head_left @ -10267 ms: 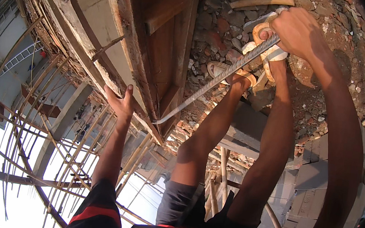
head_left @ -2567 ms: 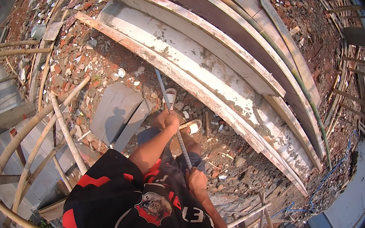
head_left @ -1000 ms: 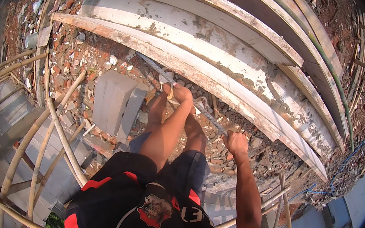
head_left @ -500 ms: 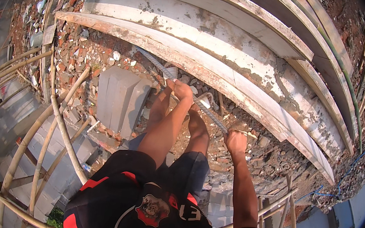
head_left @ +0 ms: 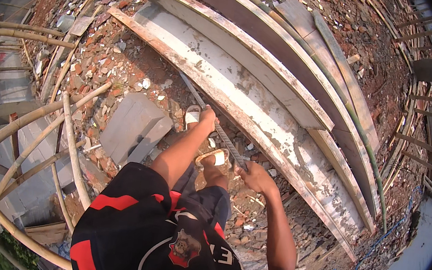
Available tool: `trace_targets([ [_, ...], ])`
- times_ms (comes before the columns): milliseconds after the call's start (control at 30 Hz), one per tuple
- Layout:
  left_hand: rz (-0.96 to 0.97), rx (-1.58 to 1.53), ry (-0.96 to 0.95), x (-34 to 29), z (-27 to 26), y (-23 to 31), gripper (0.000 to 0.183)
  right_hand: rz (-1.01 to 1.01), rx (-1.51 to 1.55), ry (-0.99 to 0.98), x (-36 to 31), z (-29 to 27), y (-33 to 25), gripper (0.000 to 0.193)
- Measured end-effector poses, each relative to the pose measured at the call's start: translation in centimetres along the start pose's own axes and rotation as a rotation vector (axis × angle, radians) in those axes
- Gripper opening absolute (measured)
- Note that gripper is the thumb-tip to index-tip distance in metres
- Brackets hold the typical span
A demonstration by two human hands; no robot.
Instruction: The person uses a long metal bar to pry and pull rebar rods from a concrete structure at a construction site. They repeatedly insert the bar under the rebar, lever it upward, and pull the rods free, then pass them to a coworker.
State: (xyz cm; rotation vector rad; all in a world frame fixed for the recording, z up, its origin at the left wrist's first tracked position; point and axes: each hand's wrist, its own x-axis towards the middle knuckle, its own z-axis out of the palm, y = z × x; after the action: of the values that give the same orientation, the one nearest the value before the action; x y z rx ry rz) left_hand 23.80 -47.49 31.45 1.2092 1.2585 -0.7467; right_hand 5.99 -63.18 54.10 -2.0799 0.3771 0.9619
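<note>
My left hand (head_left: pixel 207 119) is closed round the middle of a ribbed steel bar (head_left: pixel 221 132). Lower and to the right, my right hand (head_left: pixel 257 177) grips the bar's near end. From there the bar slants up to the left, and its far tip meets the lower edge of a long wooden formwork board (head_left: pixel 240 115); whether it goes under the board cannot be made out. Behind this board runs a pale, cement-spattered surface (head_left: pixel 203 60), with a second upright board (head_left: pixel 237 48) along its far side. My sandalled feet stand on rubble just below the bar.
Grey blocks (head_left: pixel 133 125) stand on the rubble left of my legs. Bamboo poles (head_left: pixel 74 153) cross at the left and lower left. A green bamboo pole (head_left: pixel 334 93) lies along the farther boards. Blue rope (head_left: pixel 375 241) trails over the ground at the lower right.
The view has turned, so the boards slope more steeply. My hands still grip the bar and appear closer together, and the bar now slants more steeply. My sandals have come into sight.
</note>
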Motion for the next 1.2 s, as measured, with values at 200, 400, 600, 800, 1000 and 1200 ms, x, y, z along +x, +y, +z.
trace_targets([
  [200, -0.045, -0.100, -0.216, -0.7, -2.1, 6.1, 0.037, 0.001, -0.236, -0.066, -1.5, -4.9, -15.7, 0.045],
  [400, -0.082, -0.135, -0.406, -3.9, -3.6, 9.7, 0.031, 0.137, -0.373, -0.189, -0.1, -8.8, -24.7, 0.045],
  [600, -0.274, -0.207, -0.441, -0.1, -4.1, 10.8, 0.027, 0.063, -0.527, -0.309, 1.8, -13.3, -31.6, 0.046],
  [800, -0.265, -0.099, -0.304, -2.8, -5.2, 14.2, 0.020, 0.247, -0.205, -0.362, 4.0, -16.1, -30.6, 0.042],
  [1000, -0.158, 0.034, -0.267, -5.0, -6.3, 21.5, 0.027, 0.118, -0.049, -0.187, 7.0, -14.0, -34.9, 0.025],
  [1200, -0.178, -0.090, -0.440, -4.8, -6.4, 24.7, 0.027, 0.057, -0.330, -0.200, 9.0, -15.2, -38.0, 0.031],
])
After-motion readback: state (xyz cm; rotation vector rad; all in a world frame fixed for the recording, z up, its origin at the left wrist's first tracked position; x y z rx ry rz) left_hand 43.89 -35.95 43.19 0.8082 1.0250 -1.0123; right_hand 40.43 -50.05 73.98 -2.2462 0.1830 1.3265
